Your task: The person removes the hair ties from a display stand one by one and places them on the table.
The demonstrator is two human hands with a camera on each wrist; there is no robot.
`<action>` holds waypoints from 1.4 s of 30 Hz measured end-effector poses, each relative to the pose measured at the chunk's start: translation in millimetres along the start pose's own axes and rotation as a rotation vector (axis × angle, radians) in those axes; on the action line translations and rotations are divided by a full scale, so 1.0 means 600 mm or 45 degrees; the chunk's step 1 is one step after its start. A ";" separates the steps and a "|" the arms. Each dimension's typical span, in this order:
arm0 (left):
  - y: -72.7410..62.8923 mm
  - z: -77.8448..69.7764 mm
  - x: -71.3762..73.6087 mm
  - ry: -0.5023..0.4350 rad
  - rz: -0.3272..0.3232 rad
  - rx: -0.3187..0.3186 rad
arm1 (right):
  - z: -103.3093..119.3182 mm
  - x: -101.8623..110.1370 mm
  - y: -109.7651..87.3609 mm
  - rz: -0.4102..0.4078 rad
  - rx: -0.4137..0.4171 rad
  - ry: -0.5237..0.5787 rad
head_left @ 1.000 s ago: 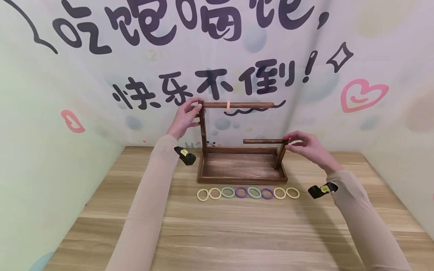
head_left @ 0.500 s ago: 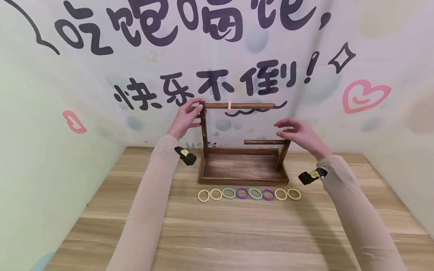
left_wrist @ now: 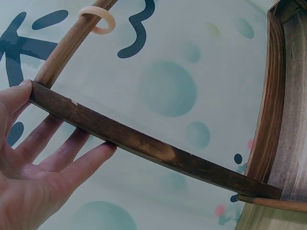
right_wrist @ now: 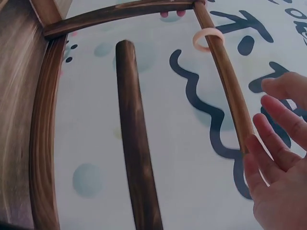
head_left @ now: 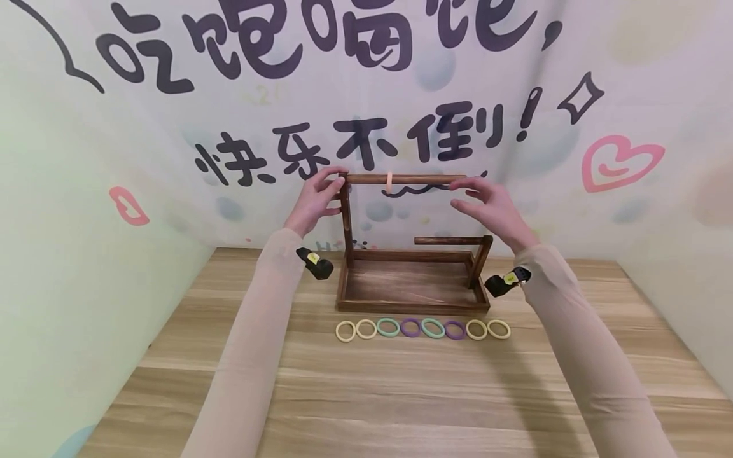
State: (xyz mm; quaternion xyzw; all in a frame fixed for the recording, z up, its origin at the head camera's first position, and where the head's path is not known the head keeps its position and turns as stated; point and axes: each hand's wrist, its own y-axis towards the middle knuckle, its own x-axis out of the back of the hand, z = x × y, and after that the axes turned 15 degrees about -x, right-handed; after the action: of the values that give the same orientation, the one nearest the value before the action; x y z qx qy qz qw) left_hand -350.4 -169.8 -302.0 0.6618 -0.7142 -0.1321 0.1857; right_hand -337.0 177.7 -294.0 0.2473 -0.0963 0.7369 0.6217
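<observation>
A dark wooden rack (head_left: 412, 308) has a tray base, a tall left post (head_left: 346, 222) and a short right post (head_left: 480, 262). One peach ring (head_left: 389, 183) hangs on its upper rod (head_left: 424, 179), about a third of the way along from the left post. My left hand (head_left: 316, 200) holds the top of the tall post, its other fingers (left_wrist: 84, 160) extended against the wood in the left wrist view. Beside the free right end of the upper rod is my right hand (head_left: 491, 205), fingers spread and holding nothing; whether a fingertip touches the rod I cannot tell.
In front of the rack several rings lie in a row on the wood-grain table (head_left: 401, 394), among them a yellow ring (head_left: 345, 331), a green ring (head_left: 388, 327) and a purple ring (head_left: 410, 327). A lower rod (head_left: 449, 241) points left from the short post. A printed wall stands behind.
My right hand has left the top of the short post and moved up and left to the upper rod's free end. The left hand stays at the tall post.
</observation>
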 end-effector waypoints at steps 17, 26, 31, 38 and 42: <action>0.001 0.002 -0.007 -0.005 0.006 0.024 | 0.093 -0.043 0.002 0.059 0.098 0.003; 0.002 0.002 -0.010 0.010 0.005 0.011 | 0.072 -0.058 0.060 0.031 0.103 -0.063; 0.002 0.004 -0.009 0.007 -0.004 0.008 | 0.083 -0.067 0.077 0.034 0.096 -0.123; 0.001 0.008 -0.005 0.003 -0.021 -0.002 | 0.090 -0.095 0.094 0.086 0.091 -0.166; 0.001 0.008 -0.003 0.011 -0.022 -0.016 | 0.088 -0.112 0.097 0.146 0.075 -0.064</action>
State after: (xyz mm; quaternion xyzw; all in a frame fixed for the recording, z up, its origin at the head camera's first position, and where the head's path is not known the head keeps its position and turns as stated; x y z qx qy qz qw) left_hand -353.2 -168.5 -306.2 0.6673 -0.7069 -0.1351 0.1918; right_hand -373.4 83.3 -271.6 0.2780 -0.1040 0.7674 0.5683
